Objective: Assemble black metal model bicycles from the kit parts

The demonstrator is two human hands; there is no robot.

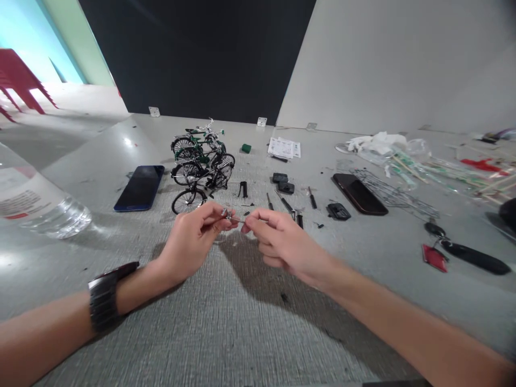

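Near the middle of the view, my left hand (195,236) pinches a small silvery metal part (228,214) between thumb and fingers. My right hand (284,241) is closed on a thin metal rod (238,220) that reaches left to the small part. Both hands are raised a little over the grey table (181,338), their fingertips close together. Just behind my left hand stand several miniature bicycles: a black one (189,200) nearest, green ones (187,144) farther back. Small screwdrivers (312,199) and black pieces (286,187) lie beyond my right hand.
A water bottle (52,207) lies at the left, beside a blue phone (141,188). On the right are a dark phone (358,194), keys with a black fob (478,257), wire pieces and plastic wrappings (407,161). Paper sheets (284,147) and a green block (245,148) lie farther back.
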